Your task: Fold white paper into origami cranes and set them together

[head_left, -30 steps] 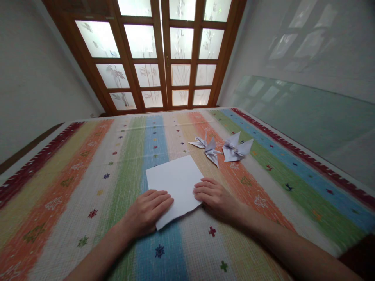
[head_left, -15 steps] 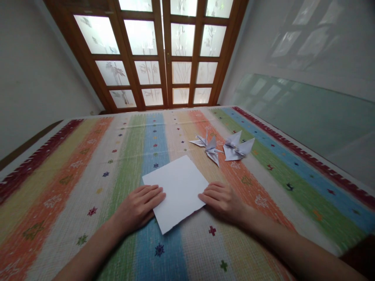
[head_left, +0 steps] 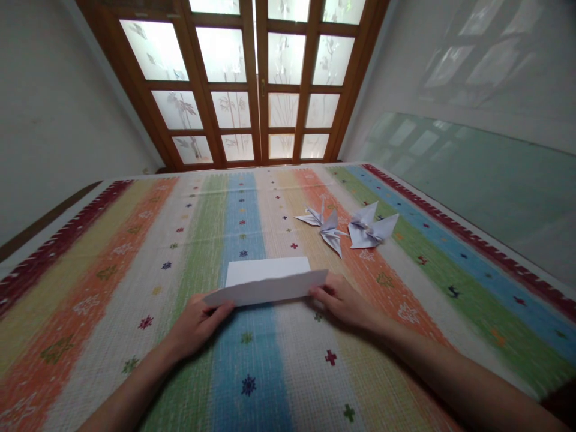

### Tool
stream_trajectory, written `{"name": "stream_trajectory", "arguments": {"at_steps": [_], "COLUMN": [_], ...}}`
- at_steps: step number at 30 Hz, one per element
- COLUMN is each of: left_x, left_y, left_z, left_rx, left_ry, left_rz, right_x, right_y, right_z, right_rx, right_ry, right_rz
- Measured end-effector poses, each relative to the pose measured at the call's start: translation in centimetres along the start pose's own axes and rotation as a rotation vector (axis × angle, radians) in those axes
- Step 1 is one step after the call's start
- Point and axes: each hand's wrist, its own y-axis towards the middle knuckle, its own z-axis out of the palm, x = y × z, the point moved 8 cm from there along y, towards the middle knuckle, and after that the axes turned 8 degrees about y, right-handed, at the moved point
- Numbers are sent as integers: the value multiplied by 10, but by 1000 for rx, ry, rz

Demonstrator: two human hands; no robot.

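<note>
A sheet of white paper [head_left: 270, 285] is bent over on itself, its near part raised in front of the far part that lies on the cloth. My left hand [head_left: 200, 318] pinches its left end, thumb on the near side and fingers behind. At the right end, my right hand [head_left: 339, 300] grips the paper between thumb and fingers. Beyond the sheet, to the right, rest folded white paper cranes: one group [head_left: 330, 231] near the middle and another [head_left: 371, 227] just right of it.
A striped, patterned tablecloth [head_left: 157, 288] covers the table. Wooden doors with frosted panes [head_left: 231, 110] stand past its far edge. Pale walls rise on both sides, with a greenish glossy panel [head_left: 472, 162] along the right one.
The paper lay flat and tilted, with both hands resting at its edges. Now it is turned straighter, its near edge lifted and bent over, and both hands grip its ends.
</note>
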Motion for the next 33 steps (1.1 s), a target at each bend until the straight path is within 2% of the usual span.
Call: {"name": "stream_trajectory", "arguments": {"at_steps": [3, 6, 8, 10, 13, 15, 17, 19, 33], "left_x": [14, 18, 14, -2, -31, -41, -42, -41, -32], "left_y": [3, 6, 10, 17, 28, 33, 36, 38, 42], "left_z": [-3, -8, -12, -10, 13, 31, 47, 56, 66], "left_rx": [-103, -254, -335, -359, -236, -100, 22, 90, 150], "left_ry": [73, 108, 228, 408, 589, 629, 650, 656, 621], "left_rz": [-286, -425, -420, -291, -7, 79, 83, 65, 39], "right_x": [-14, -18, -15, -9, -4, -4, -4, -5, -5], "right_y": [9, 14, 15, 16, 14, 13, 12, 11, 10], "right_z": [0, -1, 1, 6, 13, 15, 16, 17, 18], "right_rx": [-136, -247, -260, -231, -199, -191, -182, -178, -196], "right_ry": [19, -76, -178, -256, -313, -337, -345, -337, -315], "right_rz": [206, 294, 268, 195, 125, 116, 113, 107, 68]}}
